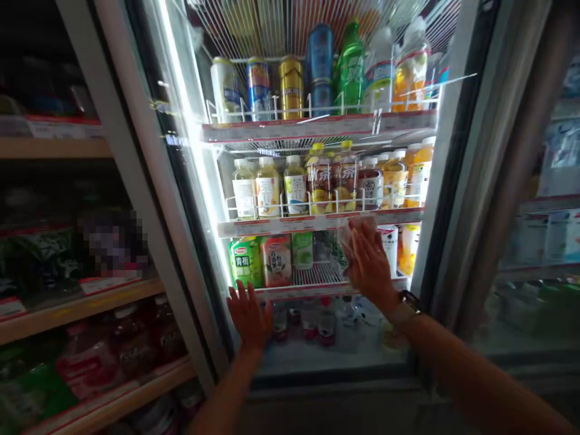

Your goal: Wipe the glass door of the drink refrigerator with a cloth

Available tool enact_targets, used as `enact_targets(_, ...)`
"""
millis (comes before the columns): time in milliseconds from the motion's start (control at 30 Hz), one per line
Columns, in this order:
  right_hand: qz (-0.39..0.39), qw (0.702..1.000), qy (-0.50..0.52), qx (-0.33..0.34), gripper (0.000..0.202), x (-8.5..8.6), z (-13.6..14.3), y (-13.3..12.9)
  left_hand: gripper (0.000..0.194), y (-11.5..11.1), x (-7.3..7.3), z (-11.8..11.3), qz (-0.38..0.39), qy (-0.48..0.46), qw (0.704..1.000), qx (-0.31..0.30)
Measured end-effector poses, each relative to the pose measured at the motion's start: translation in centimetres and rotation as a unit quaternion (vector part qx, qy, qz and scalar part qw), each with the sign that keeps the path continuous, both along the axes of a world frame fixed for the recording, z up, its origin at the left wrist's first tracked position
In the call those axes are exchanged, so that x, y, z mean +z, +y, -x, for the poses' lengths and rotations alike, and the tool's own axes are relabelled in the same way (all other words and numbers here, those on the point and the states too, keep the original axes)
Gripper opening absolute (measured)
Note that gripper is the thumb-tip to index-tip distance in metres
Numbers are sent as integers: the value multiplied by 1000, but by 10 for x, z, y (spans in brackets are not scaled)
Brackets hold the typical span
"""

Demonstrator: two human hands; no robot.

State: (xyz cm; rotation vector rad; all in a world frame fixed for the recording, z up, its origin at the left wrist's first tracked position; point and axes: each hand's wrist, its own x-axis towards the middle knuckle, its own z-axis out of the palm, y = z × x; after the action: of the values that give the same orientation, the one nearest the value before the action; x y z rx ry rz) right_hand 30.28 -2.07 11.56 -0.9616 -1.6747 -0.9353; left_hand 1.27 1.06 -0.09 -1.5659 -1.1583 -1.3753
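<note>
A glass cooler door [317, 371] stands in front of me, with lit shelves of drinks behind it. My left hand [248, 315] is open at the lower left of the glass, its fingers spread near the green carton [246, 263]. My right hand [368, 263], with a dark watch [409, 300] on the wrist, is raised at the right of the middle. A pale, partly see-through cloth or tissue [351, 232] shows under its fingers, flat against the glass. The palm side of both hands is hidden.
Bottles [268, 187] and cans [291, 87] line the upper cooler shelves. Wooden-edged shelves with packaged goods [86, 362] stand at the left. The door's dark metal frame [489, 175] rises at the right, beside another glass-fronted cooler [544, 241].
</note>
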Motion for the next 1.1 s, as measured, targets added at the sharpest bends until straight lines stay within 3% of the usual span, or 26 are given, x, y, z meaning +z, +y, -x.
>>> enact_targets(67,18,1000,3,0,74,-30,11,-2,71,0,0,0,-4,2,1000,17)
enact_targets(233,78,995,-56,32,64,-145,34,-14,71,-2,1,-1,11,18,999,42)
enact_targets(300,74,995,-50,44,64,-174,36,-19,71,-3,0,-1,26,14,998,52)
enact_targets(333,74,995,-54,50,65,-181,35,-20,71,-3,0,0,32,8,998,54)
enact_targets(400,78,993,-72,55,68,-179,30,-22,72,-1,-2,1,50,-12,998,48)
enact_targets(500,84,995,-46,29,70,-153,9,-21,73,2,-5,3,64,-38,997,32)
enact_targets(633,37,989,135,-39,70,-120,-39,-17,73,-1,-2,3,61,-23,997,42)
enact_targets(767,-3,959,276,-59,66,-111,-67,-13,75,-19,14,-11,67,9,997,33)
enact_targets(933,6,947,316,-53,65,-121,-35,-7,80,-25,39,-52,32,143,989,-34)
enact_targets(1100,24,972,230,-43,68,-140,25,-7,68,-7,46,-86,4,253,967,-31)
